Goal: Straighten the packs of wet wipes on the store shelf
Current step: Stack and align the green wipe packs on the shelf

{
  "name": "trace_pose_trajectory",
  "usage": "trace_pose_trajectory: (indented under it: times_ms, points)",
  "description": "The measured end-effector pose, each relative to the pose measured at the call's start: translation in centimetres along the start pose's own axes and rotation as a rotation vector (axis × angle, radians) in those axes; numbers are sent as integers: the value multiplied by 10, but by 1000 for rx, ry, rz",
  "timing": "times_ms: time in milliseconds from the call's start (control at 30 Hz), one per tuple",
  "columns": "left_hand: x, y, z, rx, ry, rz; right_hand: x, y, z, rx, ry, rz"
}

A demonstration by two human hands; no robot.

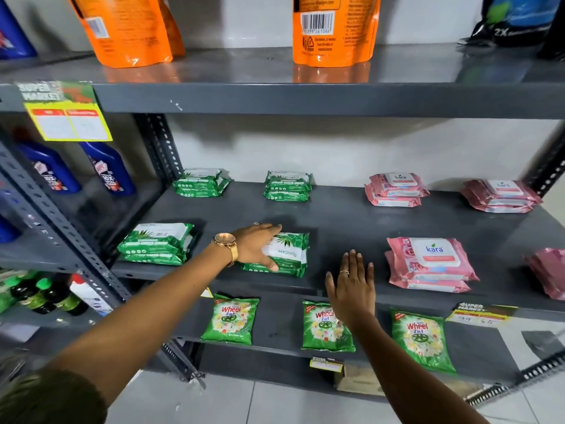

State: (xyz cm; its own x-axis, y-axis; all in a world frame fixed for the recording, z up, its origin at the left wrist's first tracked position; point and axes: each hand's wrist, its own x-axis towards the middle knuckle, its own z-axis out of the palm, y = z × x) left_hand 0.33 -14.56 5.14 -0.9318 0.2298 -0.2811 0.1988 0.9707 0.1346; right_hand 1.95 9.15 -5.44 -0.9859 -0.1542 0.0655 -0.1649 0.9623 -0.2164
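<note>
Stacks of wet wipes lie on the grey middle shelf (pixel 351 221). Green stacks sit at the back left (pixel 200 182), back centre (pixel 287 185) and front left (pixel 157 243). My left hand (pixel 255 244), wearing a gold watch, grips the front-centre green stack (pixel 289 255), which lies turned with its label sideways. My right hand (pixel 351 284) hovers open, fingers spread, just right of that stack at the shelf's front edge. Pink stacks lie at the back right (pixel 396 188), far back right (pixel 501 195), front right (pixel 429 263) and at the frame's right edge (pixel 548 270).
Orange pouches (pixel 334 26) stand on the shelf above. Green detergent packets (pixel 230 319) lie on the shelf below. Blue bottles (pixel 108 168) fill the left-hand rack behind a perforated post (pixel 159 145). A yellow price tag (pixel 68 119) hangs from the upper shelf edge.
</note>
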Motion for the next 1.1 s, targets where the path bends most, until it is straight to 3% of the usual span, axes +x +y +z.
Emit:
trace_pose_trajectory:
  times_ms: [233, 467, 567, 667, 700, 733, 767, 800, 833, 933, 1100]
  points:
    - [5, 5, -19, -7, 49, 0, -2, 1, -3, 10, -14, -8]
    - [10, 27, -9, 407, 232, -101, -2, 3, -3, 3, -37, -16]
    - [23, 12, -10, 419, 243, 57, -1, 4, -1, 8, -27, -17]
    - [3, -11, -18, 461, -21, -52, -1, 3, 0, 12, -19, -16]
    - [-5, -12, -20, 468, -31, -54, -1, 4, 0, 12, -16, -15]
    - [-11, -10, -25, 455, 3, -38, -1, 4, 1, 10, -12, -15]
    - [-11, -2, -31, 498, -72, 26, -1, 5, 2, 5, -9, -16]
    - [-14, 9, -39, 507, -220, -19, -1, 5, 2, 3, -5, -18]
    - [-4, 11, -36, 462, -223, 56, 0, 5, 3, 4, 0, -19]
    - [16, 17, -45, 461, -155, 215, 1, 5, 5, 21, 19, -18]
    - [5, 27, -39, 351, 27, 165, 0, 4, 4, 30, 10, -16]
